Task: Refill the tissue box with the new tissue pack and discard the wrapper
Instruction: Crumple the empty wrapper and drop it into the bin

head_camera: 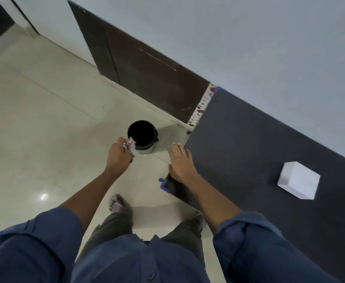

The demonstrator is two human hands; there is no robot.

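My left hand [117,155] is closed around a crumpled clear wrapper [131,147] with red print, held just left of and above the rim of a small round bin [145,148] with a black inside standing on the floor. My right hand [179,160] is flat with fingers apart and empty, hovering over the corner of a dark table [259,139]. A white tissue box [299,182] sits on that table at the right, well away from both hands.
Pale glossy floor tiles [45,119] spread to the left. A dark brown cabinet [147,78] stands against the light wall behind the bin. Blue tape [163,183] marks the table's near corner. My feet are below the hands.
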